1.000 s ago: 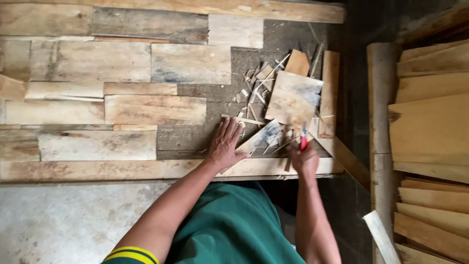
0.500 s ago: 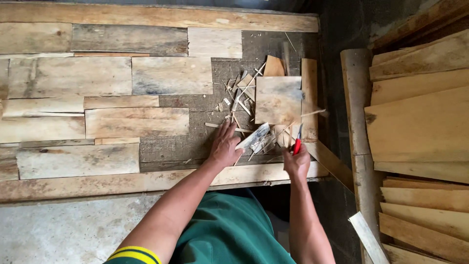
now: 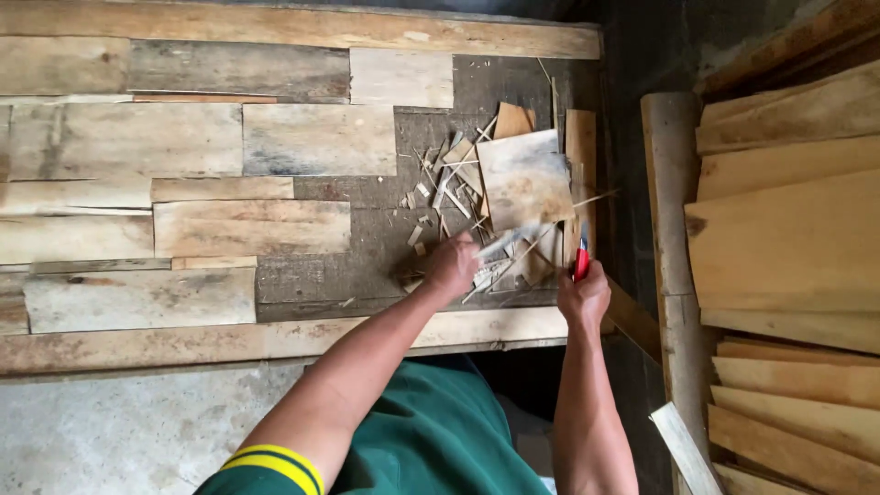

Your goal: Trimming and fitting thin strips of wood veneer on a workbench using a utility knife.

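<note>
Left hand (image 3: 451, 264) on worktop (image 3: 367, 247), fingers closed over blurred wood scraps (image 3: 500, 261) near square wood piece (image 3: 524, 179). Right hand (image 3: 583, 298) just right, fingers gripping red-handled tool (image 3: 581, 261). Stacked planks (image 3: 788, 238) far right.

Single head-worn view, looking steeply down from above the person's own arms. Moderately near: the plank-covered surface (image 3: 275, 220) fills the frame's left and centre; stacked boards (image 3: 788, 238) occupy the right edge.
</note>
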